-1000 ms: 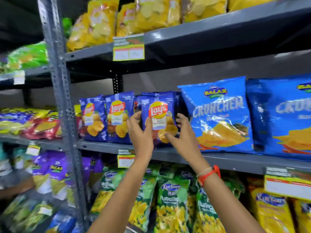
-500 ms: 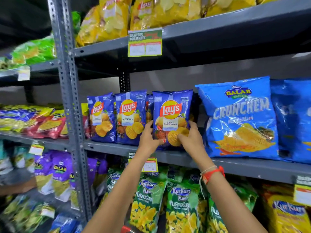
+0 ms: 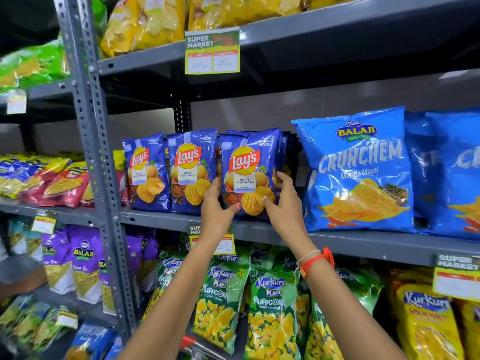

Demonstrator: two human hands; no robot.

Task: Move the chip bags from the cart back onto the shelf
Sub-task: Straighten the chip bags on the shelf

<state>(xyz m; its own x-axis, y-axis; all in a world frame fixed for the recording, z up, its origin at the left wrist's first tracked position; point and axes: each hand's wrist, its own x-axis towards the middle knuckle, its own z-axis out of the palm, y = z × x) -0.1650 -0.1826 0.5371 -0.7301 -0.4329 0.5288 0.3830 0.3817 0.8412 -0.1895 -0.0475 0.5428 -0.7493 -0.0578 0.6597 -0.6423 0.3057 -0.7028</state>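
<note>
A blue Lay's chip bag (image 3: 249, 165) stands upright on the grey middle shelf (image 3: 161, 219), at the front of the rightmost of three Lay's rows. My left hand (image 3: 217, 211) grips its lower left edge, thumb on the front. On the lower right edge is my right hand (image 3: 284, 206), its thumb on the printed chips and its fingers curled around the side. Two more Lay's bags (image 3: 192, 172) stand just to the left. More bags are packed behind the held one. A red cart part (image 3: 188, 341) shows at the bottom edge.
Large blue Balaji Crunchem bags (image 3: 358, 172) stand close to the right on the same shelf. A grey perforated upright (image 3: 96, 141) borders the Lay's on the left. Yellow bags fill the shelf above, green Kurkure Puffcorn bags (image 3: 272, 307) the shelf below. Price tags hang off the shelf edges.
The Lay's bag came down from in front of the row and now stands on the shelf. Both hands slid to its lower edges. The view has shifted closer and leftward.
</note>
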